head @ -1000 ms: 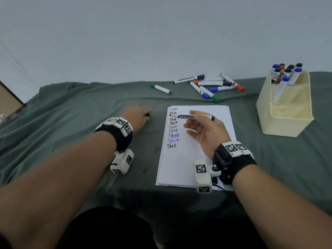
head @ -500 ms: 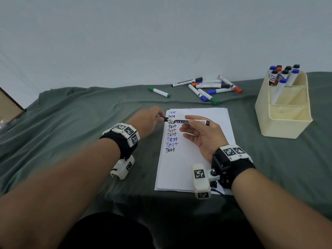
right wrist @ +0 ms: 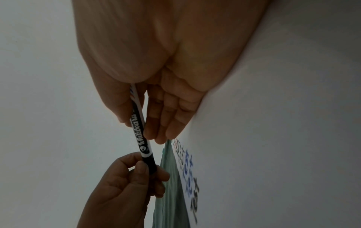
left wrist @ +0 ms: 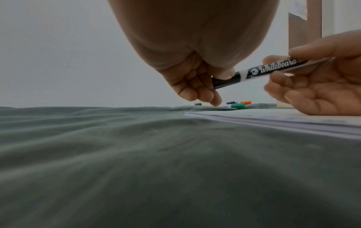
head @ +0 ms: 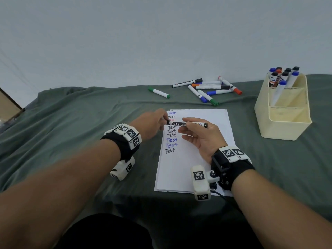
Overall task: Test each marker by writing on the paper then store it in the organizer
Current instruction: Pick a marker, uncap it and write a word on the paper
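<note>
A black whiteboard marker (head: 188,124) lies level just above the white paper (head: 197,159), which carries a column of "Test" words. My right hand (head: 199,135) holds the marker's barrel (right wrist: 139,131) between thumb and fingers, palm turned up. My left hand (head: 154,125) pinches the black cap (left wrist: 224,81) on the marker's left end, the cap (right wrist: 150,163) sitting flush against the barrel. The cream organizer (head: 287,123) stands at the right with several markers (head: 282,76) upright in its back compartment. Several loose markers (head: 210,88) lie beyond the paper.
A green-capped marker (head: 159,92) lies apart, left of the loose pile. A green cloth (head: 71,132) covers the table and wrinkles near the paper's left edge. A pale wall rises behind. A brown board edge (head: 9,105) shows at far left.
My left hand came in from the cloth to the marker's left end and pressed the black cap onto it. My right hand kept hold of the barrel.
</note>
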`<state>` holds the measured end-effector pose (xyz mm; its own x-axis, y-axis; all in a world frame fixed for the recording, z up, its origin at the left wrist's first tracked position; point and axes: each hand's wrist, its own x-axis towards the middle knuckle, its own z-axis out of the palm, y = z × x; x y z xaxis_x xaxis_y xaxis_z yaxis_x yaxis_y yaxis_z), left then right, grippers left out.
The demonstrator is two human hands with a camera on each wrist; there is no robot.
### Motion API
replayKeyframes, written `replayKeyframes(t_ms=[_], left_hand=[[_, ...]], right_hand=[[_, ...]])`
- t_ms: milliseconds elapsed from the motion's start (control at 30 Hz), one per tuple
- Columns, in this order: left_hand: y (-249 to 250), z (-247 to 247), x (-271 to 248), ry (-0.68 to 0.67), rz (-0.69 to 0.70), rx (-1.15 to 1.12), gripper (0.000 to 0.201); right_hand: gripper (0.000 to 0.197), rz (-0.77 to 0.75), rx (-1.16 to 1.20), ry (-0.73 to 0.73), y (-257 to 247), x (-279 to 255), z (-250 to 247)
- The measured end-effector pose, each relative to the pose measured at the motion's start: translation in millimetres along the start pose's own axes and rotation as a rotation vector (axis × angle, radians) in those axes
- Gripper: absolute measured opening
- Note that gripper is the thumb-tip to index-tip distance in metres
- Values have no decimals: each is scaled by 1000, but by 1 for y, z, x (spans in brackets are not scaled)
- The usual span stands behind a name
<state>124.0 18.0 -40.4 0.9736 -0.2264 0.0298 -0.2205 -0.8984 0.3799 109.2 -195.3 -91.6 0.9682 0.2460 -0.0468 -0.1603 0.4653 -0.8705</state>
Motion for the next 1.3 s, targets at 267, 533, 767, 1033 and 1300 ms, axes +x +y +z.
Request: replayKeyframes(t_ms=[267,533,767,1033,1300], left_hand=[[8,1,7,64,16,18,13],[0,23,31,-261,-166,272,121],[-9,42,32,-387,-217,374,136],[-12,43,33,-369,-201,344,137],[-10,41,30,-388,-208,334,123]], right_hand=[[15,-12,-3,20,1,2,-1],[15,-29,146,176,0,6,-3],[11,2,216,229,0,8,-1],[14,-51,210,330,-31,4,7],[66,-472,-770,491,-165,22,-18]])
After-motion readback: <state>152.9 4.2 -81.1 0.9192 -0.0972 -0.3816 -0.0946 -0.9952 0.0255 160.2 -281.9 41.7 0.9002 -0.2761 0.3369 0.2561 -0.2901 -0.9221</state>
